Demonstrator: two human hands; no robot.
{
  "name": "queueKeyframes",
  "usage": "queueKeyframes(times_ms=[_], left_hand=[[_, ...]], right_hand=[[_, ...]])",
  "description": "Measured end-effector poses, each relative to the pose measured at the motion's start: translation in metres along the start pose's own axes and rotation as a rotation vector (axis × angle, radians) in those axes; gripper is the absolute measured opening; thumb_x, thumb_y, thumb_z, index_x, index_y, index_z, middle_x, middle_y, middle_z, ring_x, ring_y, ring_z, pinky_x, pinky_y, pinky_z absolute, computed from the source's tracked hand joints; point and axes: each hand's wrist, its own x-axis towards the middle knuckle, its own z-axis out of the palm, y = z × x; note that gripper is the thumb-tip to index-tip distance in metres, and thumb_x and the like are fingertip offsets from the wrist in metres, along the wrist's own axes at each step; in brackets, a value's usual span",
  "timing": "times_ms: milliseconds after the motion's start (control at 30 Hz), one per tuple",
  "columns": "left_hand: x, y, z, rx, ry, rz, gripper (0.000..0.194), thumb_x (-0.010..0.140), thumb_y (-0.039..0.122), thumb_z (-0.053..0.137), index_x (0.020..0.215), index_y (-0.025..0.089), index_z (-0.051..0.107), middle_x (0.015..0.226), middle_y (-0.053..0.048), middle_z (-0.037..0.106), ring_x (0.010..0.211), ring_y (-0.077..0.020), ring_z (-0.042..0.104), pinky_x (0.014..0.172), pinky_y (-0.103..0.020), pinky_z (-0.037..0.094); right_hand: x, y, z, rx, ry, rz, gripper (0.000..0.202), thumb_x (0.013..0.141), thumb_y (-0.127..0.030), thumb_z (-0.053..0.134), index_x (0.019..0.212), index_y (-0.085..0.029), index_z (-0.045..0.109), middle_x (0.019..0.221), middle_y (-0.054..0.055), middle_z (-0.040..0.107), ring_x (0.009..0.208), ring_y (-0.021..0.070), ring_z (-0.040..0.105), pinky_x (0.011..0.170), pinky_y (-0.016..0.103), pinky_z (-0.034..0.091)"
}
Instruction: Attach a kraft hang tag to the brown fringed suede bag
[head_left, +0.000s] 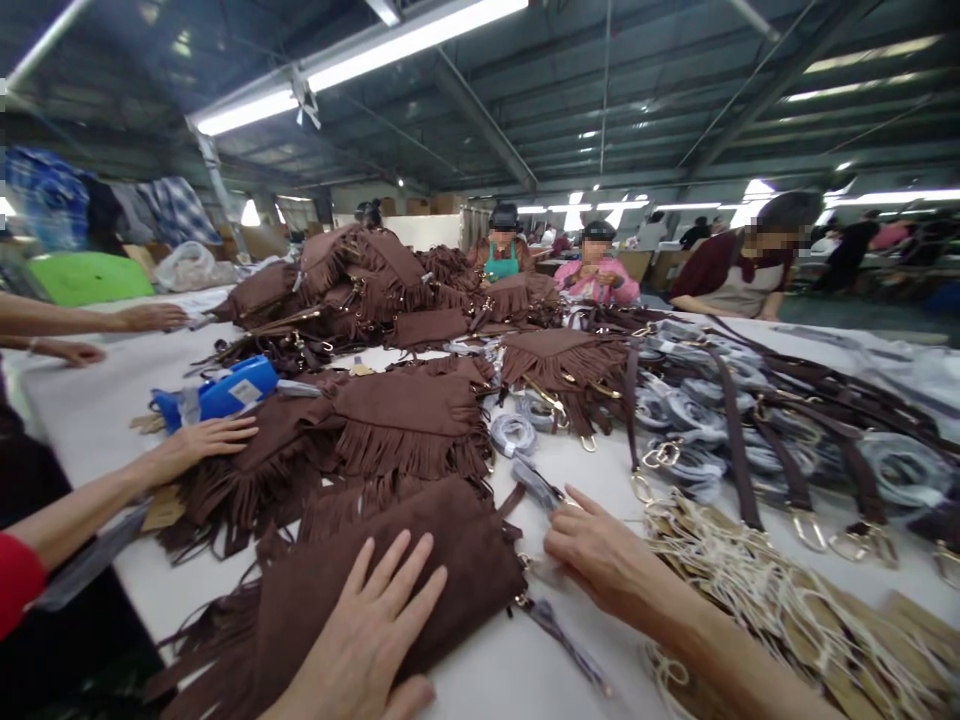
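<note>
A dark brown fringed bag (450, 560) lies flat at the front of the table, its fringe toward the left. My left hand (367, 630) rests on the bag with fingers spread, holding nothing. Just right of the bag, my right hand (592, 545) has its fingers closed at the metal-clip end of a plastic-wrapped strap (534, 483); the fingertips are partly hidden. Small metal clips (521, 600) sit at the bag's right edge. Another wrapped strap piece (570, 645) extends below them.
More fringed bags (409, 410) lie beyond, with a tall pile (360, 270) behind. Wrapped straps (690, 400) and corded tags (750, 570) cover the right. A co-worker's hand (199, 445) touches a bag at left, near a blue tape dispenser (225, 390). Other people work across the table.
</note>
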Motion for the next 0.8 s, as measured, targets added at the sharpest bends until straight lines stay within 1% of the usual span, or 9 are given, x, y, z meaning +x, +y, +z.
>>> queueKeyframes(times_ms=[67, 167, 333, 433, 500, 533, 633, 700, 800], left_hand=[[0.0, 0.001, 0.003, 0.001, -0.006, -0.016, 0.095, 0.078, 0.035, 0.071, 0.152, 0.032, 0.012, 0.159, -0.009, 0.013, 0.145, -0.0405, 0.014, 0.111, -0.071, 0.017], [-0.001, -0.001, 0.005, 0.009, -0.019, -0.025, 0.094, 0.078, 0.034, 0.07, 0.152, 0.032, 0.012, 0.159, -0.008, 0.013, 0.145, -0.04, 0.014, 0.111, -0.071, 0.018], [0.0, -0.002, 0.005, 0.0, -0.028, -0.021, 0.09, 0.08, 0.034, 0.068, 0.152, 0.03, 0.014, 0.159, -0.009, 0.013, 0.145, -0.04, 0.012, 0.112, -0.071, 0.016], [0.005, 0.002, -0.008, -0.03, -0.103, -0.042, 0.087, 0.079, 0.037, 0.07, 0.151, 0.029, 0.022, 0.158, -0.01, 0.016, 0.145, -0.0403, 0.013, 0.112, -0.071, 0.016], [0.012, 0.008, -0.025, -0.052, -0.175, -0.077, 0.079, 0.078, 0.04, 0.071, 0.147, 0.025, 0.035, 0.156, -0.013, 0.022, 0.144, -0.041, 0.018, 0.111, -0.07, 0.019], [0.017, 0.011, -0.035, -0.063, -0.191, -0.087, 0.074, 0.078, 0.042, 0.07, 0.143, 0.021, 0.043, 0.154, -0.016, 0.027, 0.143, -0.0411, 0.021, 0.111, -0.069, 0.02], [0.038, 0.023, -0.056, -0.116, -0.15, -0.043, 0.059, 0.081, 0.042, 0.068, 0.133, 0.015, 0.055, 0.15, -0.02, 0.036, 0.141, -0.0387, 0.027, 0.114, -0.064, 0.022], [0.055, 0.029, -0.059, -0.163, -0.114, 0.034, 0.06, 0.084, 0.037, 0.064, 0.138, 0.016, 0.049, 0.152, -0.017, 0.034, 0.143, -0.0354, 0.027, 0.115, -0.061, 0.023], [0.082, 0.034, -0.048, -0.215, -0.098, 0.121, 0.076, 0.081, 0.028, 0.062, 0.148, 0.016, 0.029, 0.156, -0.014, 0.027, 0.144, -0.033, 0.022, 0.116, -0.06, 0.021]], right_hand=[[0.002, 0.005, 0.001, -0.077, 0.056, -0.048, 0.022, 0.086, -0.004, 0.052, 0.074, -0.021, 0.059, 0.077, -0.001, 0.063, 0.079, 0.0161, 0.062, 0.115, 0.048, 0.025], [0.008, 0.011, 0.003, -0.171, 0.148, -0.102, 0.024, 0.089, -0.003, 0.05, 0.076, -0.021, 0.058, 0.078, -0.001, 0.062, 0.081, 0.0161, 0.061, 0.115, 0.047, 0.024], [0.016, 0.013, 0.01, -0.207, 0.19, -0.107, 0.023, 0.089, -0.004, 0.053, 0.074, -0.021, 0.058, 0.076, -0.001, 0.062, 0.083, 0.017, 0.062, 0.109, 0.045, 0.035], [0.012, 0.01, 0.007, -0.238, 0.281, -0.115, 0.022, 0.089, -0.003, 0.051, 0.077, -0.02, 0.058, 0.078, 0.0, 0.064, 0.101, 0.0195, 0.062, 0.114, 0.048, 0.029], [0.008, 0.006, 0.0, -0.276, 0.35, -0.133, 0.021, 0.091, -0.004, 0.049, 0.079, -0.02, 0.058, 0.08, 0.001, 0.064, 0.115, 0.0211, 0.056, 0.119, 0.049, 0.021], [0.006, 0.004, -0.004, -0.295, 0.363, -0.149, 0.021, 0.092, -0.006, 0.049, 0.08, -0.02, 0.058, 0.08, 0.001, 0.063, 0.117, 0.0212, 0.055, 0.12, 0.049, 0.019], [0.005, -0.001, -0.013, -0.343, 0.349, -0.19, 0.021, 0.094, -0.01, 0.048, 0.078, -0.021, 0.057, 0.076, -0.001, 0.059, 0.1, 0.0192, 0.06, 0.12, 0.05, 0.019], [0.005, -0.003, -0.016, -0.368, 0.352, -0.189, 0.02, 0.095, -0.013, 0.048, 0.078, -0.022, 0.057, 0.074, -0.002, 0.057, 0.084, 0.0171, 0.059, 0.119, 0.051, 0.021], [0.004, -0.003, -0.015, -0.405, 0.385, -0.193, 0.019, 0.095, -0.016, 0.048, 0.081, -0.022, 0.059, 0.074, -0.002, 0.055, 0.076, 0.0162, 0.055, 0.117, 0.049, 0.025]])
